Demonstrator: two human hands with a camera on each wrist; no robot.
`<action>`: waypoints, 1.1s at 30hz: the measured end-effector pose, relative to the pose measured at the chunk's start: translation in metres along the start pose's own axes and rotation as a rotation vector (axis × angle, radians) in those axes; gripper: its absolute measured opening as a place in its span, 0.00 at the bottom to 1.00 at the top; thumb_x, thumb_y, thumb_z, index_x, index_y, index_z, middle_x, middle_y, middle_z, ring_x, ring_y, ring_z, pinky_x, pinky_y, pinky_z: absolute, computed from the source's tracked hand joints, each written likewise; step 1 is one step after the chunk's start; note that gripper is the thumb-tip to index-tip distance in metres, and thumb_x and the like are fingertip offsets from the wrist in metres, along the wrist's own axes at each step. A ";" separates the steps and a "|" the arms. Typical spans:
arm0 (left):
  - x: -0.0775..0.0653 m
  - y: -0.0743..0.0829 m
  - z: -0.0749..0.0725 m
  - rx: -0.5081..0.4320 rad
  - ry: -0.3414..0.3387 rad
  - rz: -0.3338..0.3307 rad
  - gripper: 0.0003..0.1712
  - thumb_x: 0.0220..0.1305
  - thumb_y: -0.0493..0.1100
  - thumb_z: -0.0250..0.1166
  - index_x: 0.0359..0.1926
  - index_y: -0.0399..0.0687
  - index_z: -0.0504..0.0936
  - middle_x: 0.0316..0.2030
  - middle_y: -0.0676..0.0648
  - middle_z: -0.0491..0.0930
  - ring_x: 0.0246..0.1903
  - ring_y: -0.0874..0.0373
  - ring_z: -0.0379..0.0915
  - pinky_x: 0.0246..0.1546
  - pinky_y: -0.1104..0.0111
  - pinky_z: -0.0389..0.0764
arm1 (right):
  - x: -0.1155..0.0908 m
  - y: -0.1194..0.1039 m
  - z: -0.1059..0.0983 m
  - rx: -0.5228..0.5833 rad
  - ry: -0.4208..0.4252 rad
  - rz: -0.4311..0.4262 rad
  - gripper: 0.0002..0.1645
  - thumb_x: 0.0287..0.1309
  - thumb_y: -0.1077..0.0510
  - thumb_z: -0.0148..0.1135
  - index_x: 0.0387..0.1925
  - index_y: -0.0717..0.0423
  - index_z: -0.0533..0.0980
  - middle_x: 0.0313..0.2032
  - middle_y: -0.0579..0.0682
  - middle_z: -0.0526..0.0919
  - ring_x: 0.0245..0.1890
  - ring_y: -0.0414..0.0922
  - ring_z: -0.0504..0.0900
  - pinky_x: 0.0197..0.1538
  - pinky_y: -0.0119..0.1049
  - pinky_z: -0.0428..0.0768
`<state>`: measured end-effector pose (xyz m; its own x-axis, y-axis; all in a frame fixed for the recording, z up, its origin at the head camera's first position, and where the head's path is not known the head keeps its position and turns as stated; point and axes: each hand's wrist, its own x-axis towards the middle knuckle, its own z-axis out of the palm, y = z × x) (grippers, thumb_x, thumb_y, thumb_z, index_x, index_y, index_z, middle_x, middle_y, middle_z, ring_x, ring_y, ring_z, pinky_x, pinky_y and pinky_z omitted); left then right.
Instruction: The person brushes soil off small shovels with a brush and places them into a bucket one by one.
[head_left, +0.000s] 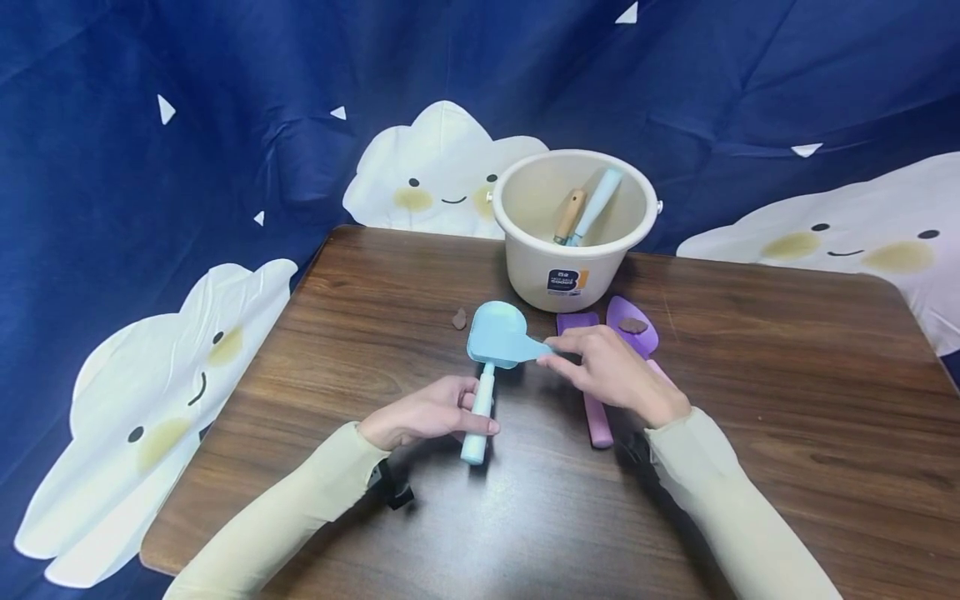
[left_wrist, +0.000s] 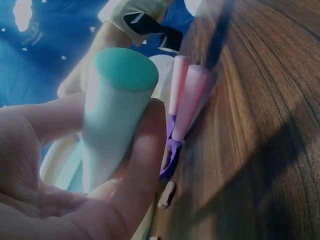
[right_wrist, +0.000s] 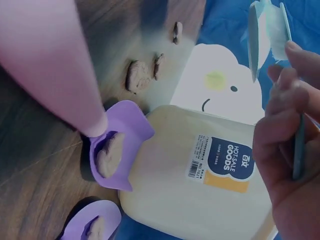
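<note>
My left hand [head_left: 431, 408] grips the pale mint handle of a light-blue toy shovel [head_left: 498, 315], its scoop pointing away from me. My right hand [head_left: 603, 367] pinches the narrow end of a flat light-blue tool [head_left: 517, 347], whose broad part lies across the scoop; whether they touch I cannot tell. In the left wrist view, fingers and thumb wrap the shovel's handle [left_wrist: 115, 115]. A purple flat-ended shovel [head_left: 576, 320] and a purple pointed shovel [head_left: 643, 340], both pink-handled, lie by my right hand. A brown lump [head_left: 632, 326] rests on the pointed one.
A cream bucket [head_left: 562, 287] stands at the table's back edge. Inside it lean a wooden-handled tool [head_left: 571, 214] and a light-blue handle [head_left: 598, 202]. Another brown lump [head_left: 459, 319] lies on the wooden table [head_left: 360, 333], left of the scoop. A blue cloud-patterned cloth [head_left: 247, 67] hangs behind.
</note>
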<state>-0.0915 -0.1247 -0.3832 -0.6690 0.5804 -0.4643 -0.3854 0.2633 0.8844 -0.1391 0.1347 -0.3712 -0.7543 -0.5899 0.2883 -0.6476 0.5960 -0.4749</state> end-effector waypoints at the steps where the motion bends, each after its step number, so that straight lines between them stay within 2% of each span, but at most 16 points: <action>1: 0.000 0.000 0.000 -0.001 -0.002 0.002 0.21 0.58 0.32 0.65 0.48 0.29 0.66 0.30 0.49 0.80 0.29 0.61 0.80 0.37 0.65 0.85 | -0.001 0.000 0.000 0.008 -0.019 0.001 0.17 0.59 0.51 0.66 0.44 0.57 0.84 0.28 0.44 0.83 0.26 0.37 0.76 0.33 0.32 0.78; 8: -0.001 0.002 0.000 -0.003 -0.014 0.009 0.20 0.57 0.31 0.65 0.47 0.30 0.66 0.28 0.50 0.79 0.29 0.61 0.79 0.35 0.67 0.84 | -0.002 0.003 0.000 0.050 -0.059 0.026 0.16 0.59 0.51 0.66 0.44 0.56 0.84 0.31 0.43 0.86 0.26 0.36 0.76 0.32 0.32 0.79; 15: -0.002 0.003 0.001 0.000 -0.019 0.001 0.15 0.57 0.31 0.65 0.42 0.37 0.68 0.27 0.49 0.79 0.28 0.61 0.79 0.34 0.68 0.83 | 0.000 0.001 0.000 0.039 -0.090 0.059 0.20 0.58 0.52 0.67 0.47 0.61 0.82 0.40 0.54 0.88 0.32 0.39 0.82 0.36 0.36 0.82; 21: -0.003 0.004 0.002 -0.005 -0.015 0.002 0.15 0.57 0.30 0.65 0.42 0.37 0.69 0.28 0.49 0.79 0.28 0.61 0.79 0.34 0.68 0.84 | 0.001 0.001 0.000 -0.040 -0.083 0.054 0.20 0.58 0.50 0.67 0.47 0.59 0.83 0.39 0.53 0.88 0.33 0.42 0.84 0.36 0.41 0.82; 26: -0.004 0.004 0.003 -0.001 -0.014 0.008 0.14 0.57 0.31 0.65 0.41 0.37 0.69 0.26 0.50 0.79 0.27 0.62 0.79 0.34 0.68 0.84 | 0.002 0.001 -0.001 -0.124 -0.062 0.069 0.20 0.58 0.47 0.66 0.47 0.54 0.84 0.33 0.45 0.87 0.30 0.41 0.80 0.31 0.37 0.78; 30: -0.005 0.003 0.004 -0.003 -0.010 0.004 0.14 0.57 0.31 0.65 0.41 0.37 0.69 0.26 0.50 0.79 0.27 0.62 0.79 0.34 0.69 0.84 | 0.003 0.003 -0.002 -0.187 -0.027 0.073 0.18 0.58 0.45 0.65 0.45 0.50 0.85 0.28 0.42 0.83 0.29 0.43 0.79 0.27 0.38 0.75; 33: -0.006 0.004 0.005 -0.005 -0.006 0.005 0.13 0.57 0.31 0.65 0.41 0.38 0.69 0.27 0.50 0.79 0.27 0.62 0.79 0.33 0.69 0.83 | 0.004 0.006 -0.003 -0.219 0.020 0.078 0.16 0.59 0.46 0.65 0.44 0.48 0.84 0.31 0.43 0.85 0.32 0.45 0.83 0.26 0.42 0.76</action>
<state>-0.0861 -0.1237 -0.3771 -0.6670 0.5863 -0.4598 -0.3855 0.2565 0.8863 -0.1462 0.1371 -0.3704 -0.8033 -0.5280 0.2756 -0.5940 0.7445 -0.3048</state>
